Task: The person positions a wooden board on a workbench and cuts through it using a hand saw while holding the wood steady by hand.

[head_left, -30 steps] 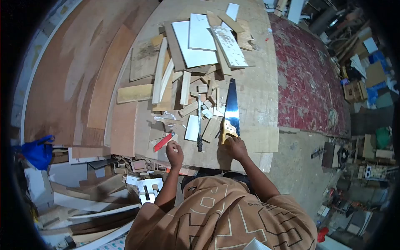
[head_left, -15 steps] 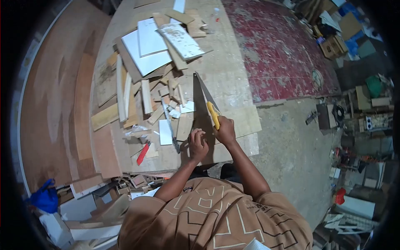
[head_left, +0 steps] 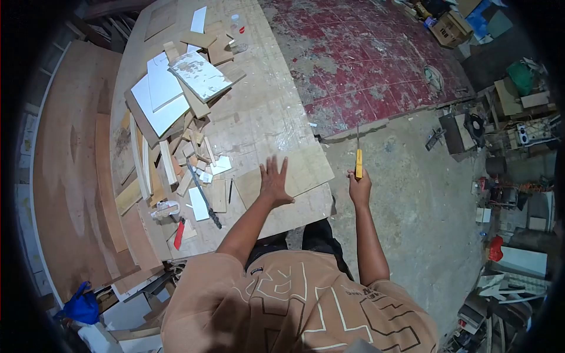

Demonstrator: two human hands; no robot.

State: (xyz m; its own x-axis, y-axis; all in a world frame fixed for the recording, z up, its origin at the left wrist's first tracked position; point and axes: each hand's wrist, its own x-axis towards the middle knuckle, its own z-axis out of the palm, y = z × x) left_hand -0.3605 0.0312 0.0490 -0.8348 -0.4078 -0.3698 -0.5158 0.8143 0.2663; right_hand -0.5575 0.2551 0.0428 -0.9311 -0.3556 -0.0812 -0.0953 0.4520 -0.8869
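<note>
My left hand [head_left: 275,183] presses flat with fingers spread on a thin plywood board [head_left: 313,169] near the front right corner of the table. Beyond the table's right edge, my right hand [head_left: 360,188] is wrapped round the yellow handle of a handsaw [head_left: 359,163]. The saw is seen edge-on, its blade pointing away from me over the floor. Left of the board lie a dark pencil-like stick [head_left: 231,192], small wood offcuts [head_left: 219,197] and a long dark strip-like tool [head_left: 203,197].
White panels and boards [head_left: 158,100] are piled on the table's far left. A red-handled tool [head_left: 179,234] lies near the front edge, and a clear bottle [head_left: 235,25] stands at the back. Concrete floor [head_left: 400,194] spans the right, with clutter along the far side.
My right hand has carried the handsaw from over the table to beyond its right edge. My left hand has opened from a curl and spread onto the board. The view has shifted right.
</note>
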